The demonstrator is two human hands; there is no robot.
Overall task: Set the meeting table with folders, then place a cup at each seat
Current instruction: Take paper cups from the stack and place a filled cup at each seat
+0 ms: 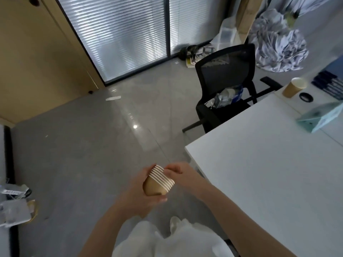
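Observation:
A stack of several nested brown paper cups [157, 184] with white rims is held over the floor, just left of the white meeting table [259, 164]. My left hand [141, 193] wraps around the stack's base. My right hand [178, 173] pinches the rims at the stack's top end. One brown paper cup [294, 87] stands upright on the table's far edge. A blue folder [334, 71] lies at the far right of the table, with dark pens [327, 84] on it.
A black office chair [226, 86] with a plastic bag on its seat stands at the table's far end. A light-blue tissue box [321, 115] and a small black ring [305, 97] lie on the table. Clutter sits by the blinds and at the left edge.

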